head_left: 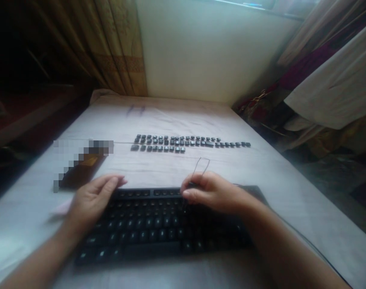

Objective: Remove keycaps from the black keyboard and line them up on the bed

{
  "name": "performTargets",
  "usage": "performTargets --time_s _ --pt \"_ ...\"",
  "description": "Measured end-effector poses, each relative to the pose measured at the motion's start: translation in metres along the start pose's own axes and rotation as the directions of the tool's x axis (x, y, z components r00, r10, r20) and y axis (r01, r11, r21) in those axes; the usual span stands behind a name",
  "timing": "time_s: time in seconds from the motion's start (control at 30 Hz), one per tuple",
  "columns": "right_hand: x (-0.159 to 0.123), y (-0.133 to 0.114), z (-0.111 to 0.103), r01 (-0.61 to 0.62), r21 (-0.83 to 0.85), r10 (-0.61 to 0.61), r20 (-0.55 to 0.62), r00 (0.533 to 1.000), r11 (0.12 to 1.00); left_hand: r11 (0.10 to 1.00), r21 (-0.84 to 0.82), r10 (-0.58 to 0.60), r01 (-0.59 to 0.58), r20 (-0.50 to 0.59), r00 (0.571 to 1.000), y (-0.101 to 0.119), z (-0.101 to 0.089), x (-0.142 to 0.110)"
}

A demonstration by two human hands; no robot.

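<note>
Your right hand [207, 192] pinches a wire [206, 167] over the keyboard [152, 235] before you, your left hand [96, 193] curls by its left end, grip indeterminable, and a loose pinch could let the wire slip.

kybd [146, 247]: matt plstc | wire loop [205, 158]: mtl | sheet [170, 116]: wrnkld cloth

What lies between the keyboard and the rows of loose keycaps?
Pale sheet, partly hidden by the right hand and its wire loop, in the head view.

Pale cloth-covered surface [170, 116]: black keyboard [140, 247], loose keycaps [177, 142] in rows.
</note>
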State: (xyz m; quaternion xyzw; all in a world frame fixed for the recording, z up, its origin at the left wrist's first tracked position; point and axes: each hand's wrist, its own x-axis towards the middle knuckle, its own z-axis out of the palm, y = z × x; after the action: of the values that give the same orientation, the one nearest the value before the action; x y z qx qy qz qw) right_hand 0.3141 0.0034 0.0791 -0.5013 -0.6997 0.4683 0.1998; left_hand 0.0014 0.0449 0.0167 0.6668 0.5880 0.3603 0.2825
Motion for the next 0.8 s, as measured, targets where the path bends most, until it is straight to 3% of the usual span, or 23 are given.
performTargets --time_s 0.33,0.8 --pt "-0.005 -0.01 0.011 0.204 -0.338 -0.208 0.023 0.978 0.919 1.0 0.014 0.017 -0.017 0.017 1.0 -0.004 -0.001 0.0" --pt "-0.014 0.005 0.024 0.158 -0.303 -0.186 -0.065 0.98 0.94 1.0 -0.001 0.012 -0.012 0.011 1.0 0.0 0.0 -0.001"
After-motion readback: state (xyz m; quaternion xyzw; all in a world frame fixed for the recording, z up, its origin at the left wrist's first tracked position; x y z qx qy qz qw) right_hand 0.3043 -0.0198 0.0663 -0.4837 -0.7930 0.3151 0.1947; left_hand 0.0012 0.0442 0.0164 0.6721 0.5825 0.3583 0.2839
